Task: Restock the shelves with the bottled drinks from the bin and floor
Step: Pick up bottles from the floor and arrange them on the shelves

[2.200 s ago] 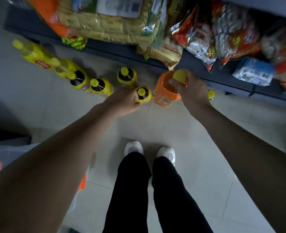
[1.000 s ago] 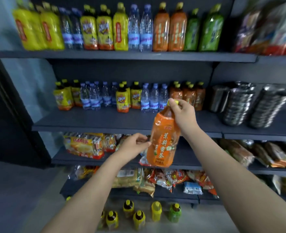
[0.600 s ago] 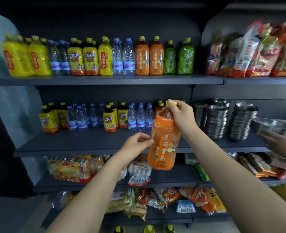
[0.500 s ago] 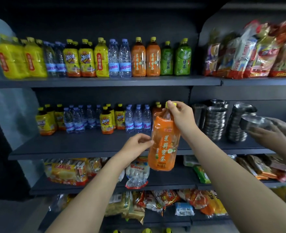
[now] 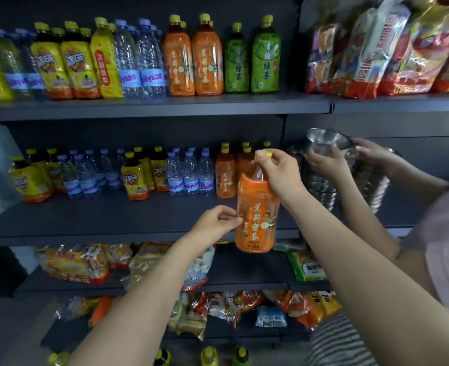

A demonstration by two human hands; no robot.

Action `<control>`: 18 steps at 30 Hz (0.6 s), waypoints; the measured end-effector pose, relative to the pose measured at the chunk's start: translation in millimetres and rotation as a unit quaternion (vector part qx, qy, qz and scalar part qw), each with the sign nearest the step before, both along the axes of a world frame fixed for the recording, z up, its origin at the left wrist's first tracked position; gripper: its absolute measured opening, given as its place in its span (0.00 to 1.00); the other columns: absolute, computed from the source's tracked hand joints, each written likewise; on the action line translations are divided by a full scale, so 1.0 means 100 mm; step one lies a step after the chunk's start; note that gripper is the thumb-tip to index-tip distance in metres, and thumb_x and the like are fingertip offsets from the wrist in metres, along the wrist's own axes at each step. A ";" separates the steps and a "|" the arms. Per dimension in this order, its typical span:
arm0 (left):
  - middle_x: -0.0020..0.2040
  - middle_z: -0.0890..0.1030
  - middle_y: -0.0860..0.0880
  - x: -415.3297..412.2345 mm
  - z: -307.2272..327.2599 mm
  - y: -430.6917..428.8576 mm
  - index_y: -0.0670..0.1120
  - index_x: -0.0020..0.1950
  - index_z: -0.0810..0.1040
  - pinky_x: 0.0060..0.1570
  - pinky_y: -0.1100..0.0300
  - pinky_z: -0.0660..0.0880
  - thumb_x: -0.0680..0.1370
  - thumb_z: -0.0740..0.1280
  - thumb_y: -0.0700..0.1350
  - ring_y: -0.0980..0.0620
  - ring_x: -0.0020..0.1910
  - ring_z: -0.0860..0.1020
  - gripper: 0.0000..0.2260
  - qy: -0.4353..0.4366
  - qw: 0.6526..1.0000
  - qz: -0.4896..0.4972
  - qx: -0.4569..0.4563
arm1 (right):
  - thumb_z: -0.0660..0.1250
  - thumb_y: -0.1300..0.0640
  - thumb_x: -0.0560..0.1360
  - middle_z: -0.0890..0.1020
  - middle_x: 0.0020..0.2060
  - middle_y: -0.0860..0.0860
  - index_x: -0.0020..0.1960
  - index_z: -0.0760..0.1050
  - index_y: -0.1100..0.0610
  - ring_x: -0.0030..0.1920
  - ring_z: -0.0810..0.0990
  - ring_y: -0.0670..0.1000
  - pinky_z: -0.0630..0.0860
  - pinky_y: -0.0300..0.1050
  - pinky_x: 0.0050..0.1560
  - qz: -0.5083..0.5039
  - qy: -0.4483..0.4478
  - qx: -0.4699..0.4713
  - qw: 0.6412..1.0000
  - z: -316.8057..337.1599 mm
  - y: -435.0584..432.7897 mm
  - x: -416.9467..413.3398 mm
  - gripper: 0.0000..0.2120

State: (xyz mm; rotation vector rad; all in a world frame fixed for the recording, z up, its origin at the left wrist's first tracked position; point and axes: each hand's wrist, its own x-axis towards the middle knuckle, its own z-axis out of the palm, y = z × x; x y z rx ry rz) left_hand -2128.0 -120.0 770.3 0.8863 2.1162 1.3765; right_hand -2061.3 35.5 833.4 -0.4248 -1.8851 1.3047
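Already the tall dark metal shelving unit [image 5: 165, 108] carries a good stock: its top shelf holds a row of large yellow, clear, orange and green bottles, and the middle shelf [image 5: 112, 220] has smaller bottles along the back with bare dark board in front. Several yellow-capped bottles [image 5: 208, 356] stand on the floor at the bottom edge, so by my reading the restock is partway through; no bin is in view. Off to the right, another person's hands [image 5: 323, 161] grip a shiny steel bowl [image 5: 323, 140] above stacked bowls. Held upright in front of the middle shelf's edge is the large orange tea bottle with a yellow cap [image 5: 256, 220], not yet set down. The right hand [image 5: 280, 173] is raised, fingers pinched around its neck and cap. The left hand [image 5: 215, 224] reaches up beside it, fingertips [image 5: 237, 220] curled against the label's side, steadying rather than gripping.
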 end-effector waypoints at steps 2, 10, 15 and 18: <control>0.51 0.78 0.53 -0.03 -0.07 0.14 0.48 0.54 0.75 0.55 0.57 0.75 0.75 0.69 0.49 0.56 0.52 0.76 0.10 -0.004 1.000 0.000 -0.008 | 0.65 0.50 0.77 0.82 0.45 0.49 0.54 0.77 0.58 0.48 0.80 0.45 0.75 0.34 0.47 -0.003 -0.005 -0.004 1.000 -0.07 0.12 -0.05 0.12; 0.52 0.78 0.50 -0.48 -0.32 0.47 0.45 0.56 0.75 0.47 0.63 0.73 0.75 0.69 0.48 0.55 0.51 0.76 0.12 -0.021 1.000 0.010 -0.018 | 0.65 0.49 0.76 0.83 0.50 0.54 0.58 0.76 0.60 0.53 0.81 0.49 0.77 0.49 0.59 -0.025 -0.033 -0.035 0.999 -0.39 0.41 -0.47 0.17; 0.52 0.78 0.48 -0.96 -0.51 0.68 0.44 0.55 0.75 0.50 0.60 0.73 0.75 0.69 0.46 0.53 0.52 0.76 0.11 -0.057 0.998 -0.003 0.006 | 0.65 0.48 0.76 0.82 0.53 0.54 0.61 0.75 0.59 0.56 0.80 0.51 0.76 0.53 0.60 -0.048 -0.051 -0.051 0.996 -0.50 0.56 -0.87 0.19; 0.52 0.78 0.50 -1.26 -0.59 0.82 0.45 0.56 0.75 0.49 0.63 0.73 0.75 0.69 0.47 0.55 0.51 0.76 0.12 -0.068 0.997 -0.030 0.005 | 0.65 0.50 0.77 0.81 0.53 0.54 0.61 0.75 0.59 0.55 0.80 0.52 0.77 0.51 0.59 -0.060 -0.063 -0.048 0.995 -0.53 0.65 -1.11 0.18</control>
